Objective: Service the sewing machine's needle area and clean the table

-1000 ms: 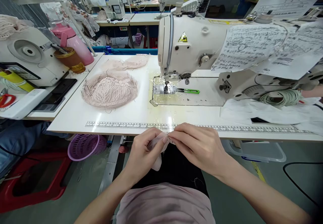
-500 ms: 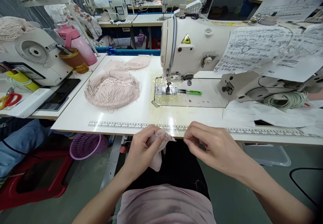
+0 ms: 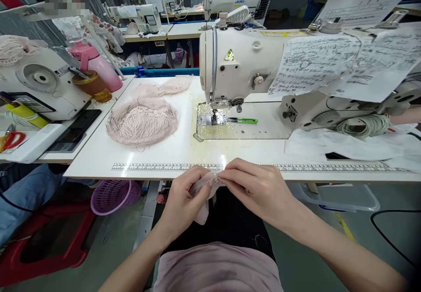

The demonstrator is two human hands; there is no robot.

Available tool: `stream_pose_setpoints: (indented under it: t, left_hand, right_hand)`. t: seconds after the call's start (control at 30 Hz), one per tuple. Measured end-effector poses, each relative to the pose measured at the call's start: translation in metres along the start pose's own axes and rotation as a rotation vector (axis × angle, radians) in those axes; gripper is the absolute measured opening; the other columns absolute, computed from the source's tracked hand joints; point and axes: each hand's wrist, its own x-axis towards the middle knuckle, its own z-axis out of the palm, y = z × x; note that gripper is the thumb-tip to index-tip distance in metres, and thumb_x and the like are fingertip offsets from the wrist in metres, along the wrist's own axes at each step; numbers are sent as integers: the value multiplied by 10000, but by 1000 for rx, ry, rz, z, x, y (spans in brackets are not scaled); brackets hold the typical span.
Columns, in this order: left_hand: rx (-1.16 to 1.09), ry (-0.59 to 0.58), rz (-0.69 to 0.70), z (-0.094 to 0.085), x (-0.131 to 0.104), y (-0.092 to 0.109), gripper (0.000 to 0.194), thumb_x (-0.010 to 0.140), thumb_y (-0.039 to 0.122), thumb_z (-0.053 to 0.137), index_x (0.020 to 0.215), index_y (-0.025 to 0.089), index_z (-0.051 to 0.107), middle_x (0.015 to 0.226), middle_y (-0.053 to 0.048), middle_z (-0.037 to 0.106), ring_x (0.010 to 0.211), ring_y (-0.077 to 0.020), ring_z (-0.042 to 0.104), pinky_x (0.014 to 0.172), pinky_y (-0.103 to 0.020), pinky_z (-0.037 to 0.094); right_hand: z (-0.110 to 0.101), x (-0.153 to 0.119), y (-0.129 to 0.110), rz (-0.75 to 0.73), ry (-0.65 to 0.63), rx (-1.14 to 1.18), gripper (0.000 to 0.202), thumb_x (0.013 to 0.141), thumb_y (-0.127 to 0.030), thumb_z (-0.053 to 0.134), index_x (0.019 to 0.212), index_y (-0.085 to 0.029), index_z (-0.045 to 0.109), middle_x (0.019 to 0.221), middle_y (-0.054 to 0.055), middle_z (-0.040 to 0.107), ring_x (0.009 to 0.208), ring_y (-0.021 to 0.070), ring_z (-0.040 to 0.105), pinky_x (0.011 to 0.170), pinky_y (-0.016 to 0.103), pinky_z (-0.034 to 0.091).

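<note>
My left hand (image 3: 187, 200) pinches a small piece of sheer pale pink fabric (image 3: 202, 213) over my lap, just off the table's front edge. The thumb and fingertips of my right hand (image 3: 253, 191) are closed on the fabric's upper right corner, touching it beside my left thumb. Behind my hands stands a white sewing machine (image 3: 243, 59), with green-handled snips (image 3: 245, 120) lying by its needle. Pale pink lace pieces (image 3: 141, 123) rest on the table to the left.
A ruler strip (image 3: 158, 167) runs along the front of the white table (image 3: 92, 165). White cloth (image 3: 305, 145) and a coil of cord (image 3: 363, 126) lie at right. A purple basket (image 3: 115, 195) and a red stool (image 3: 49, 243) stand below left.
My right hand has moved left and its fingertips have closed on the fabric's corner beside my left hand. The camera view has shifted slightly.
</note>
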Motion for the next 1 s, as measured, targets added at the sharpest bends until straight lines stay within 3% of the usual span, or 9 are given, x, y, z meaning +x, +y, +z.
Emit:
stream_pose_setpoints:
  t: [0.57,0.83,1.0]
  left_hand:
    - [41,-20,2,1,-2,1,235,997,291,524,799,179,586,776,-1,566,710,-119,501,635,-253,377]
    - [45,-6,22,2,-2,3,200,988,262,532,813,180,583,792,-1,581,718,-117,513,652,-252,390]
    - [35,9,41,1,-3,5,173,979,237,540,835,179,615,824,-12,624,753,-125,556,678,-249,420]
  right_hand:
    - [-4,0,-4,-82,-1,-142,131,990,-178,552,934,-172,670,821,-9,668,631,51,591,500,227,289]
    - [-2,3,-7,-73,38,-153,152,970,-143,532,867,-158,642,759,-11,640,549,47,502,456,235,240]
    - [-3,0,-6,-6,4,-54,117,955,-144,539,883,-162,629,807,-6,639,585,46,531,485,206,313]
